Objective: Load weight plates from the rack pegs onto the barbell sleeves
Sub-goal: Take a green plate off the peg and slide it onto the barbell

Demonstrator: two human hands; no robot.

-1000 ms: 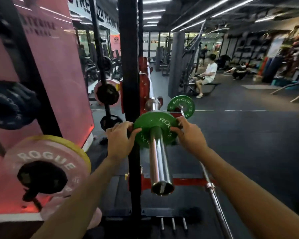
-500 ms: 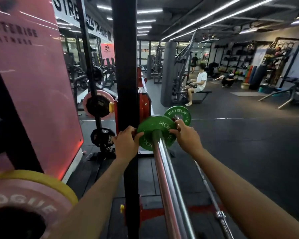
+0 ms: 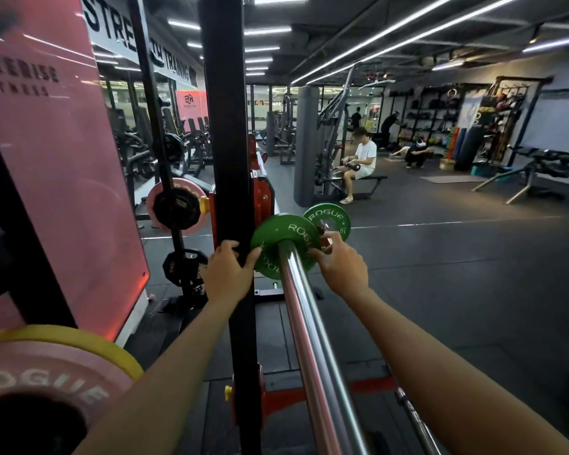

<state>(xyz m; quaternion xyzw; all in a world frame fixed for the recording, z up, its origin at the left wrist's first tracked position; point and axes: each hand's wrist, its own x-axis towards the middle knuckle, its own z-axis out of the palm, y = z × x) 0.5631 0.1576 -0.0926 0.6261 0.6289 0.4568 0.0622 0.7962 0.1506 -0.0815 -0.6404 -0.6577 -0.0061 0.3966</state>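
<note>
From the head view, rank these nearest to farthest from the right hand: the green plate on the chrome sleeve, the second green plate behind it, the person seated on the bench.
1. Green plate on the chrome sleeve: under the right hand, gripped at its right edge.
2. Second green plate: just behind, upper right.
3. Seated person in the white shirt: far across the floor.

barbell sleeve (image 3: 309, 323): polished metal, smooth and mirror-bright, with long streaks of reflected light.
green plate (image 3: 278, 239): matt green coating, faintly sheened, with raised white lettering.
rack upright (image 3: 227, 142): black painted metal, smooth, dull satin finish.
pink plate (image 3: 43, 385): matt rubbery face, white lettering.
yellow plate (image 3: 79, 338): smooth, slightly glossy rim.
pink wall panel (image 3: 56, 178): glossy, reflecting the ceiling lights.
floor (image 3: 457, 274): dark, matt, finely grained rubber-like surface.
red rack bracket (image 3: 262, 198): glossy red painted metal.
</note>
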